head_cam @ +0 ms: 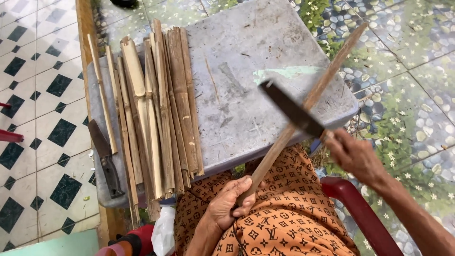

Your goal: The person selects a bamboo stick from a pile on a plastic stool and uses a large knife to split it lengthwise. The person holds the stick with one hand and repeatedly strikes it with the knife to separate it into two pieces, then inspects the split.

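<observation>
At lower centre, the left hand closes its grip around a long bamboo strip slanting to the upper right. The right hand grips a cleaver across it. Split bamboo slats lie on the grey counter, left of centre.

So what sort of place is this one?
Probably a home patio or porch used for craft work: patterned floor tiles, split bamboo strips on a worn grey table, and a red plastic chair.

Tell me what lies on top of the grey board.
On the grey board lie a pile of split bamboo strips and a dark knife. The surface beneath the strips is hidden.
</observation>
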